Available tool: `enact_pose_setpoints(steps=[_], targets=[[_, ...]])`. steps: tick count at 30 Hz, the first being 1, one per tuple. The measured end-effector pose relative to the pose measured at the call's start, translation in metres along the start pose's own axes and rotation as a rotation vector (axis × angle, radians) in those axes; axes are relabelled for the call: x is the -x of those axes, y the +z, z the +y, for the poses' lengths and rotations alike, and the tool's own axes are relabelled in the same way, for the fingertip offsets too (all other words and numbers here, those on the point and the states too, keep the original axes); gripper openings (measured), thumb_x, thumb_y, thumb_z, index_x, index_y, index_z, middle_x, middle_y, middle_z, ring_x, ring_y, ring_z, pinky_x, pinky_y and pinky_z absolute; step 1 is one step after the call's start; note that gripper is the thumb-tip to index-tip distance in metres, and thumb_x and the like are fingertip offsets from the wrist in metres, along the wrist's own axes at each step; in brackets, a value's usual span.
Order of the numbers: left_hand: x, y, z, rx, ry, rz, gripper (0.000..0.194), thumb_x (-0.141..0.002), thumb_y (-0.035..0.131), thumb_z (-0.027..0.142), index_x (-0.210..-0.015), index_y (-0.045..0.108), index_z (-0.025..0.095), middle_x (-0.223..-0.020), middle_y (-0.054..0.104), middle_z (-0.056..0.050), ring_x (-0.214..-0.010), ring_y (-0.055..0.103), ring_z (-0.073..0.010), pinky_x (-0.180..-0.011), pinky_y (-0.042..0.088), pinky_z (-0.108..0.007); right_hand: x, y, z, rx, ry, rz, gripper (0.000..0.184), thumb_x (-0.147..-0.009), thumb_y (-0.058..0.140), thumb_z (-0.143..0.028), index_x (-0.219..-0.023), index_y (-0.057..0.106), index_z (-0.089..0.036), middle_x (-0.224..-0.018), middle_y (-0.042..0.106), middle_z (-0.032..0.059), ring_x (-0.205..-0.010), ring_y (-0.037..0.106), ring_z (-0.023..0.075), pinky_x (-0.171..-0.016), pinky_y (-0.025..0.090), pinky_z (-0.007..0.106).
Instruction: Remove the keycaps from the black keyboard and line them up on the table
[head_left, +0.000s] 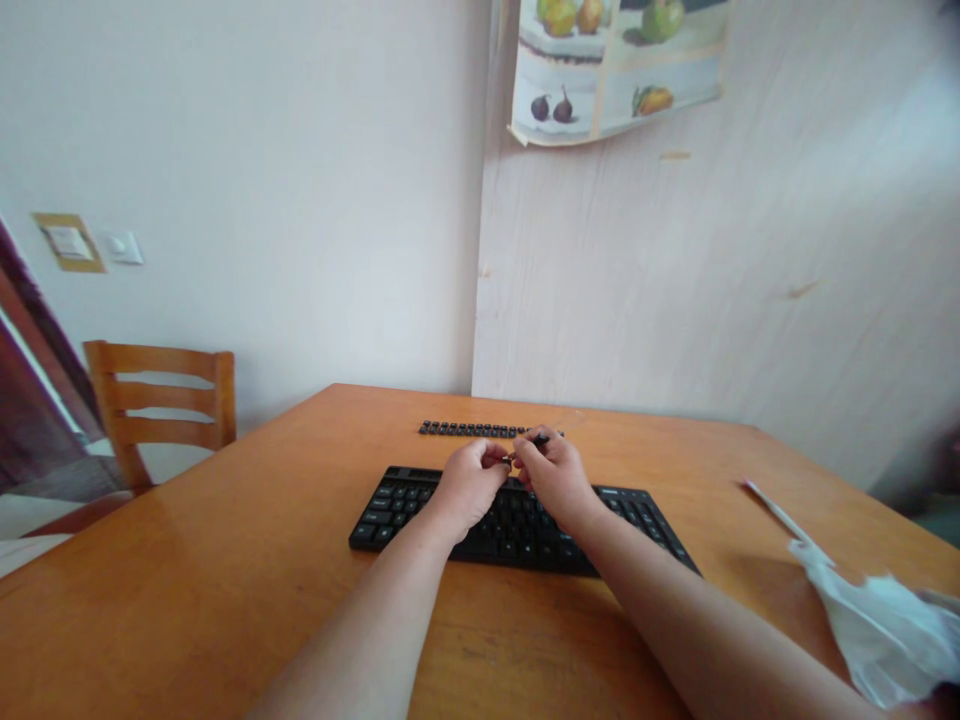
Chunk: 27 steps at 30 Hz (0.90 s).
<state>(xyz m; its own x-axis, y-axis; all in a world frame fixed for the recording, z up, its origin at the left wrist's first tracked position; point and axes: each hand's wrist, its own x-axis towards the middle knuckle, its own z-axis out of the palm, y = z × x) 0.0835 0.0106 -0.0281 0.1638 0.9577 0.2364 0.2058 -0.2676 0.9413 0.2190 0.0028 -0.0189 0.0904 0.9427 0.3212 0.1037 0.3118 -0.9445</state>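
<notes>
A black keyboard (pixel 525 540) lies on the table under both my hands, with its middle partly covered by them. My left hand (pixel 472 485) is closed in a pinch on a small black piece that looks like a keycap (pixel 506 461). Against it, my right hand (pixel 551 470) has its fingers closed round a small dark thing (pixel 540 439), mostly hidden by the fingers. The fingertips of both hands nearly meet just above the keyboard's back edge. Behind them, several loose black keycaps (pixel 469 430) lie lined up in rows, the right end partly hidden by my right hand.
The wooden table (pixel 300 600) reaches to the wall. On its right lie a thin white stick (pixel 787 522) and a crumpled white plastic bag (pixel 892 625). A wooden chair (pixel 165 397) stands off the left edge. A fruit picture (pixel 619 75) hangs on the wall.
</notes>
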Motion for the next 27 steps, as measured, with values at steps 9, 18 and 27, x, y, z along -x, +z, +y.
enact_pose_setpoints(steps=[9,18,27], targets=[[0.0,-0.002,0.003,0.314,-0.16,0.036,0.021,-0.073,0.063,0.014,-0.094,0.059,0.016,-0.09,0.067,-0.006,-0.08,0.065,-0.0147,-0.08,0.052,-0.033,-0.006,-0.011,0.005,0.293,-0.28,-0.085,0.022,-0.086,0.053,-0.031,-0.1,0.066,-0.021,-0.082,0.064,0.0029,-0.073,0.061,0.016,-0.066,0.048,0.027],[0.004,-0.004,0.015,0.409,-0.251,0.047,0.03,-0.071,0.067,0.014,-0.1,0.058,0.015,-0.09,0.068,-0.007,-0.079,0.065,-0.0145,-0.08,0.053,-0.032,-0.006,-0.023,-0.004,0.765,-0.363,-0.274,0.018,-0.084,0.06,-0.029,-0.099,0.067,-0.023,-0.096,0.068,0.0051,-0.086,0.062,0.0183,-0.076,0.045,0.028],[-0.005,-0.009,0.001,0.07,-0.149,0.096,0.027,-0.082,0.056,0.023,-0.108,0.058,0.016,-0.1,0.07,-0.011,-0.09,0.067,-0.0192,-0.085,0.051,-0.033,-0.009,-0.027,-0.002,0.811,-0.344,-0.238,0.016,-0.085,0.06,-0.032,-0.096,0.067,-0.023,-0.09,0.07,0.0032,-0.081,0.063,0.0167,-0.071,0.043,0.026]])
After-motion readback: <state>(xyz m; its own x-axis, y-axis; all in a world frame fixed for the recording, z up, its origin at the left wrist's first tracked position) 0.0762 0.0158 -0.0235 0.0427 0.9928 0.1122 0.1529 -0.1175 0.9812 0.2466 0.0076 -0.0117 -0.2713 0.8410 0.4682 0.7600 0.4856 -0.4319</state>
